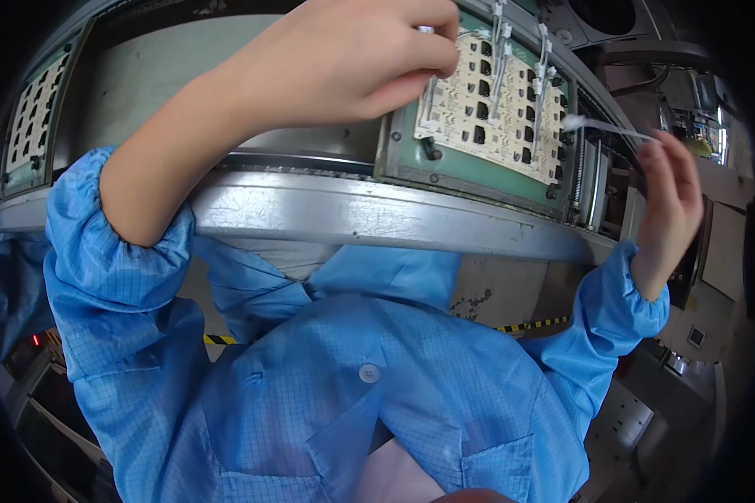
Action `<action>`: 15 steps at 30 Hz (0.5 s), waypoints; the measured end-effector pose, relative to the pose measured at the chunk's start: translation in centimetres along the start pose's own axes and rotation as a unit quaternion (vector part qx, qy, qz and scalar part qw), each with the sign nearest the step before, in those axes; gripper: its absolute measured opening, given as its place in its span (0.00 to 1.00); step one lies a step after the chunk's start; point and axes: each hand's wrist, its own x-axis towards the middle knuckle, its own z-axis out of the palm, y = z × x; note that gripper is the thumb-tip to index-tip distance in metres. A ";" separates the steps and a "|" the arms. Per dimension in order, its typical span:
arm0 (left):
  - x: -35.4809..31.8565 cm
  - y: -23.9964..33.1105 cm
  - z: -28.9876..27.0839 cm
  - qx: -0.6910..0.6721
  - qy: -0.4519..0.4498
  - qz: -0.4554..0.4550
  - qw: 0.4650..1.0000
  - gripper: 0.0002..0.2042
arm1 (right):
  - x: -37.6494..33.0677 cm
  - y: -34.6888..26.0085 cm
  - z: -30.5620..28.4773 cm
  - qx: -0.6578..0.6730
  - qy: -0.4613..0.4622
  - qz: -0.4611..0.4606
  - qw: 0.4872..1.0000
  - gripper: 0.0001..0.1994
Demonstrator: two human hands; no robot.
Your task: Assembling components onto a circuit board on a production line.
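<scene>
A cream circuit board panel (503, 121) with rows of black components lies in a green fixture (478, 170) on the rail. Several thin white wire leads (499, 75) with small white connectors stand up from it. My left hand (377, 63) reaches over the panel's left edge, fingers pinched together; they hide what they grip, though a bit of white shows beside them. Right of the panel, my right hand (671, 180) pinches a white wire lead (608, 127) between thumb and fingers. The lead's blurred white end points left toward the panel's right edge.
A metal rail (310, 205) runs across in front of me. Another board panel (38, 113) sits in a fixture at the far left. Machine parts and a dark bar (646, 54) stand at the upper right. A blue sleeve (8, 285) shows at the left edge.
</scene>
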 end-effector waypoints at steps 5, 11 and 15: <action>0.1 1.1 -1.4 -0.009 -0.053 -0.031 0.998 0.05 | -1.8 -0.7 5.9 -0.232 0.097 -0.288 0.924 0.06; -0.7 1.0 -1.1 0.068 -0.043 0.090 0.993 0.05 | -3.5 1.2 10.3 -0.356 -0.042 -0.331 0.873 0.08; 0.2 3.9 -3.1 -0.030 -0.199 -0.064 0.977 0.08 | -5.1 -0.1 10.2 -0.333 -0.104 -0.293 0.890 0.09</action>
